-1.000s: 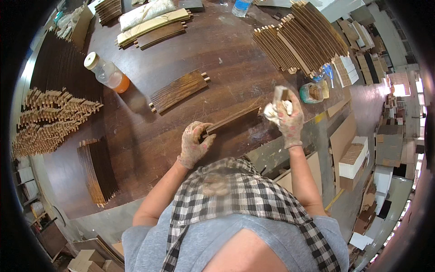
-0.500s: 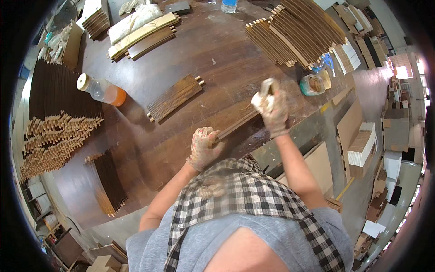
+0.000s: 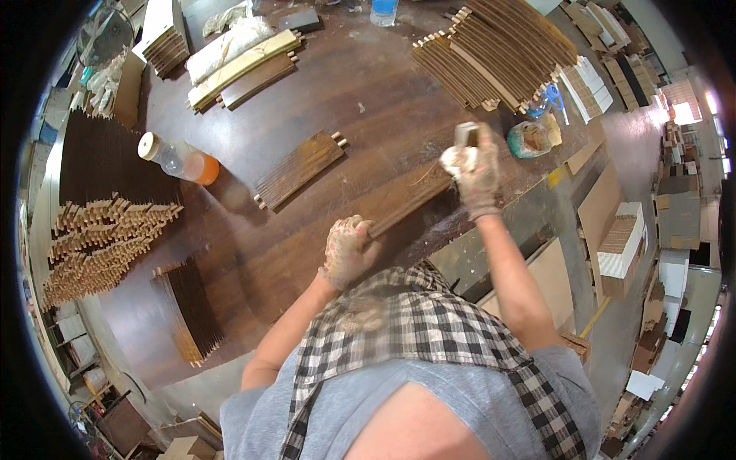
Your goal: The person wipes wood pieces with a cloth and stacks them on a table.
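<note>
My left hand [image 3: 349, 244], in a patterned work glove, is closed round the near end of a narrow brown wooden slat [image 3: 414, 208]. The slat runs up and to the right over the table's front edge area, toward my other hand. At its far end my right hand [image 3: 481, 180], gloved too, is closed on a crumpled white rag [image 3: 458, 160]. A small squarish piece with a pale rim [image 3: 466, 135] shows above the rag by the fingers; its kind is unclear. Several finished-looking brown slats [image 3: 301, 169] with pale pegs lie side by side beyond my left hand.
On the dark brown table [image 3: 253, 253] stand a bottle of orange liquid [image 3: 201, 167] and a glass jar [image 3: 529, 140]. Stacked slats lie at the left [image 3: 103, 172], the lower left [image 3: 192, 310] and the far right [image 3: 498, 54]. Cardboard [image 3: 600, 192] leans beyond the right edge.
My right hand with the rag has moved a little to the right, away from my left hand. My left hand still grips the slat's near end. The whole view has shifted slightly.
</note>
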### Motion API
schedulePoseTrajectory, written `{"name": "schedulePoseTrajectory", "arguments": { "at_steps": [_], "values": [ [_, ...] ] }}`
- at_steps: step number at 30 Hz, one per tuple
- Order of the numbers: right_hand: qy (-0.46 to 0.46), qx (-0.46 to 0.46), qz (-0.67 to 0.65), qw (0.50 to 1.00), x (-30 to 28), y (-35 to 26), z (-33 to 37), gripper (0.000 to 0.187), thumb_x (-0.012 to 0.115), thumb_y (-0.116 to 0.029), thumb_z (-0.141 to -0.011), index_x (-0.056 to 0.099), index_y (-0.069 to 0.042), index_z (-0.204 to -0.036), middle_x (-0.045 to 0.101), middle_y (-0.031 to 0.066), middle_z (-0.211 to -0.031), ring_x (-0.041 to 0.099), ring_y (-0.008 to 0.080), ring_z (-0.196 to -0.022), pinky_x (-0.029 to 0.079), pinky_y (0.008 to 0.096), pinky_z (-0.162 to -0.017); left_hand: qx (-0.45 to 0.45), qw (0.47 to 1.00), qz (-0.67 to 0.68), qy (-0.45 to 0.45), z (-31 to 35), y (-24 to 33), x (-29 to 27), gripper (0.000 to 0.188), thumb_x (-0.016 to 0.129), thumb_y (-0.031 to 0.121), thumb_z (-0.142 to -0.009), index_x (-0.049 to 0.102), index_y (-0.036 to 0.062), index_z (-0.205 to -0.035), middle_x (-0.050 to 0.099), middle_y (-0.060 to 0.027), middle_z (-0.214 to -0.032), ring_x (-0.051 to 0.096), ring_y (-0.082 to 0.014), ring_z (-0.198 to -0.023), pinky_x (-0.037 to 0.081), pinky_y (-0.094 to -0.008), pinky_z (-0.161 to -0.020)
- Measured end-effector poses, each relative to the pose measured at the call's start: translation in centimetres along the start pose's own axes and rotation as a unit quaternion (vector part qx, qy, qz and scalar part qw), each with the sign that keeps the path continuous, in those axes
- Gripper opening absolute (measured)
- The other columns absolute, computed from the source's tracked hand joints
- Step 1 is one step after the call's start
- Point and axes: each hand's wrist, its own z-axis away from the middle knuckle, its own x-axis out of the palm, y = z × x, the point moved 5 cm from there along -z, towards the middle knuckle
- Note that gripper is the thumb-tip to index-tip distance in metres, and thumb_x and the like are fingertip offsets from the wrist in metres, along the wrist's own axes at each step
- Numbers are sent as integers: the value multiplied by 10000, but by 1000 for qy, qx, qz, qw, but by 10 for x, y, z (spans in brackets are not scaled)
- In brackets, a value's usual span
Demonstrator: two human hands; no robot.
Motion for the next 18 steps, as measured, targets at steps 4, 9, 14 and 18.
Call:
{"name": "schedulePoseTrajectory", "arguments": {
  "at_steps": [4, 9, 14, 18],
  "values": [
    [58, -56, -134, 988, -31, -16, -8, 638, 628, -189, -985, 344, -7, -1527, 483, 192, -1444, 522, 316, -1299, 449, 405, -1090, -320, 920, 219, -53, 18, -46, 7, 362, 697, 311, -936, 630, -29, -830, 579, -123, -643, 529, -202, -538, 451, -322, -528],
    [1, -85, -136, 987, 7, -65, 47, 720, 681, -133, -932, 319, -50, -1549, 442, 206, -1500, 466, 321, -1375, 411, 418, -1140, -301, 952, 49, -30, 11, -22, -35, 421, 732, 321, -875, 638, -20, -1103, 662, -158, -934, 642, -342, -835, 510, -422, -775],
    [-38, -126, -167, 977, 31, -95, 60, 826, 759, -161, -855, 327, -97, -1556, 589, 165, -1182, 587, 287, -1135, 501, 445, -959, -54, 990, -124, -29, 11, 3, -25, 954, 861, 365, -730, 402, -16, -1474, 500, -195, -1369, 464, -386, -1267, 360, -512, -1062],
    [-42, -232, -25, 971, 74, -109, 76, 805, 762, -285, -844, 369, -114, -1525, 565, 125, -1018, 587, 272, -967, 503, 438, -838, -64, 980, -173, -74, 1, 2, 7, 778, 813, 335, -771, 474, 0, -1387, 502, -174, -1356, 482, -382, -1248, 377, -508, -1043]
  ]
}}
